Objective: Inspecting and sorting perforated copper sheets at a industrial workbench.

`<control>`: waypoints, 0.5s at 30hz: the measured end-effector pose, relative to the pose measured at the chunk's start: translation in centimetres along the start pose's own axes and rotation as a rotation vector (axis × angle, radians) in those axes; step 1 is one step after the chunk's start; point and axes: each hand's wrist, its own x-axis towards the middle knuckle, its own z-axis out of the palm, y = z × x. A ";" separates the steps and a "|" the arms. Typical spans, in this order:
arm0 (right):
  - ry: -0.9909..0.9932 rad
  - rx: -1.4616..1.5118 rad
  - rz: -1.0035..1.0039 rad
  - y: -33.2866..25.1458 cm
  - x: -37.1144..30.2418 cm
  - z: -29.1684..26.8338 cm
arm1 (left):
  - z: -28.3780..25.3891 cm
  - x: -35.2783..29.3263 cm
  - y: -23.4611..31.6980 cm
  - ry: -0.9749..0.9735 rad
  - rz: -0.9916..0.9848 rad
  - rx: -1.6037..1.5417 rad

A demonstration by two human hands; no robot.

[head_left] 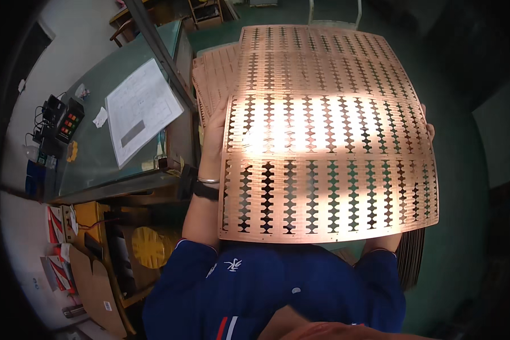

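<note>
A large copper-coloured perforated sheet [317, 156] is held up in front of my chest, with rows of jagged cut-out slots and a bright band of light across its middle. My left hand [214, 127] grips its left edge, the fingers mostly hidden behind it. At the right edge, my right hand [429, 129] shows only some fingertips curled round the rim; the rest is behind the sheet. Beyond my left hand lies a stack of similar copper sheets [212, 71], partly covered by the held one.
To the left stands a glass-topped desk [90, 170] with a paper drawing [141, 107] and a black device with coloured buttons [69, 120]. Below it are a yellow roll [150, 247] and a cardboard piece [96, 289]. Thin dark sheets [412, 258] show beside my right arm.
</note>
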 end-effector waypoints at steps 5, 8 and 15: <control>0.046 -0.006 0.054 0.7 -1.0 -1.0 | 1.2 -0.5 -0.4 -0.226 -0.086 -0.235; 0.053 0.011 0.101 2.1 -1.2 -1.5 | 0.5 -0.4 -1.0 -0.115 -0.070 -0.112; 0.211 -0.058 0.210 3.7 -6.4 -4.0 | 1.2 0.1 -1.2 -0.123 0.040 -0.133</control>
